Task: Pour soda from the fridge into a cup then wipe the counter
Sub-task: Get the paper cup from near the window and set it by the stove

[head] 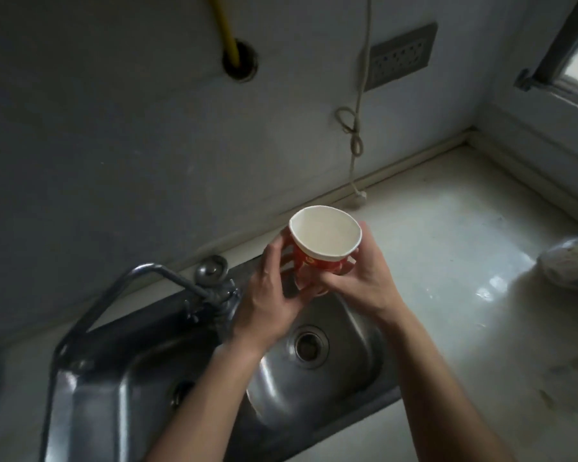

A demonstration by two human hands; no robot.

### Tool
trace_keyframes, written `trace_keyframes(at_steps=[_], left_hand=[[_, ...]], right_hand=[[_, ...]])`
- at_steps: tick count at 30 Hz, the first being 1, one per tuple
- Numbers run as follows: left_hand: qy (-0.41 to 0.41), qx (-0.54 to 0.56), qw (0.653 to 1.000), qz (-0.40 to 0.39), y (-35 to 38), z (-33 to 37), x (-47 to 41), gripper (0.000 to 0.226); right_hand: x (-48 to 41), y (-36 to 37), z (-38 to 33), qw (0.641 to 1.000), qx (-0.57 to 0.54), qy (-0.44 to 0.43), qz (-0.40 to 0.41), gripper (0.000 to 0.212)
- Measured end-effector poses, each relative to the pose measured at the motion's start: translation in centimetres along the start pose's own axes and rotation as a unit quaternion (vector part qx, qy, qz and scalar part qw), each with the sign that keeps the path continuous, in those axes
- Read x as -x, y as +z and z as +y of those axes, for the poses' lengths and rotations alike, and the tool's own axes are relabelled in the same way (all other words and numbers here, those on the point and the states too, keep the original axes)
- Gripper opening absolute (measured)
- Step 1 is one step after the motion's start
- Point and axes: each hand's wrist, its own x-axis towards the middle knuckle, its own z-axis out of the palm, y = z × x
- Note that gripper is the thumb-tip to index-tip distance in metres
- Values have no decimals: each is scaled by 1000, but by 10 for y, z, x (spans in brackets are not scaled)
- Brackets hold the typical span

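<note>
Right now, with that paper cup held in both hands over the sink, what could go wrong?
1. Both the left hand and right hand grip the paper cup. Its rim looks out of round, so a tighter grip might crumple it.
2. The cup is tilted toward the camera and held in the air above the sink. Soda poured now could spill onto the counter.

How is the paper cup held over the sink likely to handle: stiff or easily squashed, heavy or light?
Probably light: the paper cup looks empty, its white inside bare. Likely easy to squash: its rim looks slightly out of round between the left hand and right hand. Set down empty, it may tip readily.
</note>
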Motion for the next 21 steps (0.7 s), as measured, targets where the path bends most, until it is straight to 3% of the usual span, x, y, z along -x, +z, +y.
trace_keyframes(at_steps=[11, 21], left_hand=[[-96, 1, 969, 229, -224, -28, 226, 78], [-211, -39, 870, 443, -374, -61, 489, 67]], right_hand=[[133, 230, -154, 963, -5, -118, -242, 77], [319, 459, -236, 845, -4, -186, -502, 74]])
